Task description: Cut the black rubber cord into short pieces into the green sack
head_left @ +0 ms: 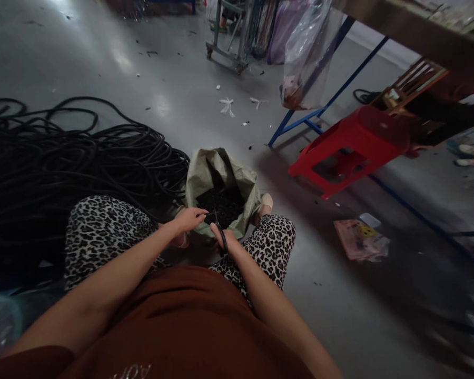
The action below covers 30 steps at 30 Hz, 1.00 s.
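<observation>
My left hand (190,218) pinches the end of a black rubber tube or cord over the sack's near rim. My right hand (229,241) is closed around black-handled scissors (221,235), their blades beside the tip of the cord at my left fingers. Under both hands stands an open pale green woven sack (248,188) between my feet. Small dark cut pieces (221,202) lie in it. To the left spreads a large tangled heap of black cord (118,147), reaching close to the sack and my left knee.
A red plastic stool (351,147) lies at the right beside a blue-framed table (411,26) with a clear plastic bag hanging from it. A wheeled cart (227,58) stands at the back. Plastic packaging (359,239) and scraps lie on the grey floor.
</observation>
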{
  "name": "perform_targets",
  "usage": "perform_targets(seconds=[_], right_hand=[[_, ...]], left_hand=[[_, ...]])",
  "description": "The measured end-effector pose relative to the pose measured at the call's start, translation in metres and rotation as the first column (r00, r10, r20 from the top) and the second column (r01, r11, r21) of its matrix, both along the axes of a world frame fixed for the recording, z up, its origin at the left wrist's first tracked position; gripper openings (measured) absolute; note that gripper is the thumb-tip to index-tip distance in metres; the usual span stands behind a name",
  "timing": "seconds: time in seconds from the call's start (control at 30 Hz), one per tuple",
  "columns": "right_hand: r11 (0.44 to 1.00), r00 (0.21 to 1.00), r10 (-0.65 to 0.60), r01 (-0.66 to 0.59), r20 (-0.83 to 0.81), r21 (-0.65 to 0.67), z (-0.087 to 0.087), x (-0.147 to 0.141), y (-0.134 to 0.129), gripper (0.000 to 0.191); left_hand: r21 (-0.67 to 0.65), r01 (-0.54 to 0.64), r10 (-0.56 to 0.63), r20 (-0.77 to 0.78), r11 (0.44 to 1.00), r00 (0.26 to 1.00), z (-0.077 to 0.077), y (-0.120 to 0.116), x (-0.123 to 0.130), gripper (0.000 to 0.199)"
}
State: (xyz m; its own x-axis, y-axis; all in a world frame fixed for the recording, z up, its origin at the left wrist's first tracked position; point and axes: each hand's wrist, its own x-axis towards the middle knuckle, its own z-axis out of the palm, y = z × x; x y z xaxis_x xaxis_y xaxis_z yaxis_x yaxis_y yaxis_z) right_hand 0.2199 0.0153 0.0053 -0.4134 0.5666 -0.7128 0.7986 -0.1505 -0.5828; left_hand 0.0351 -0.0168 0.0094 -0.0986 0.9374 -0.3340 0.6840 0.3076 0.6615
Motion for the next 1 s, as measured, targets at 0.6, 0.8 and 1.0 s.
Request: perform_targets(seconds=[0.6, 0.8, 1.0], right_hand=[[0.993, 0.994, -0.102, 0.1, -0.025, -0.063, 0.007, 0.002, -0.003, 0.075], [0.986, 0.987, -0.16, 0.159, -0.02, -0.059, 0.011, 0.002, -0.002, 0.069], [0.985, 0.985, -0.169, 0.168, -0.032, -0.037, 0.01, 0.003, -0.003, 0.061]], left_hand=[[0.032, 0.015, -0.014, -0.043, 0.999, 0.999, 0.002, 0.002, 0.0, 0.04], [0.016, 0.025, -0.025, -0.055, 1.0, 0.998, 0.007, 0.001, -0.003, 0.038], [-0.019, 0.033, -0.034, -0.085, 0.999, 0.996, 0.006, 0.002, -0.006, 0.039]])
